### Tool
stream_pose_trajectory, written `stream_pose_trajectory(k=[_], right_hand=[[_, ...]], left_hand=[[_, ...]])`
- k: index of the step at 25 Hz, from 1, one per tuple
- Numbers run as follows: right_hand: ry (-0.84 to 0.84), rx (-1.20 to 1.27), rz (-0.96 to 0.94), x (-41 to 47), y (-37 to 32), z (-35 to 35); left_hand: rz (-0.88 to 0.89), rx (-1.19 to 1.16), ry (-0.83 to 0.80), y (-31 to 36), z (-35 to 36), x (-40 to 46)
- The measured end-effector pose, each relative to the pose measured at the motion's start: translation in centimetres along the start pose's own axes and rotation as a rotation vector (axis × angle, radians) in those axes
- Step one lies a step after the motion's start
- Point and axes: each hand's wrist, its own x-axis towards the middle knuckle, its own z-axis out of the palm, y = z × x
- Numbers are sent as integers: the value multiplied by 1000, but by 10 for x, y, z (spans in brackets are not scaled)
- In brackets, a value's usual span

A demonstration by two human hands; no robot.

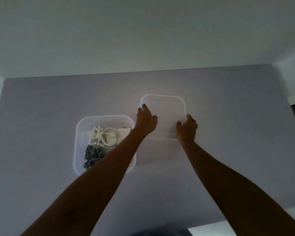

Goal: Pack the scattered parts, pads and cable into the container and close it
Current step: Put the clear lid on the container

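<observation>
A clear square container stands on the table left of centre. Inside lie white plastic parts, a coiled white cable, a white pad and several grey parts. The clear lid lies flat on the table to the container's right. My left hand grips the lid's left edge, its forearm crossing over the container's right side. My right hand holds the lid's near right corner.
The grey table ends at a pale wall behind. Its right edge drops off beside a dark object at the far right. A pale floor patch shows below the front edge.
</observation>
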Motion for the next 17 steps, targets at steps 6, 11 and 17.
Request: stream_pose_trajectory(k=[6, 11, 17], right_hand=[[-57, 94, 44, 2, 10, -14], [40, 178, 115, 4, 17, -42], [5, 567, 207, -10, -2, -65]], left_hand=[[-301, 66, -55, 10, 28, 12], [-261, 65, 95, 25, 24, 1], [-70, -1, 313, 23, -19, -29]])
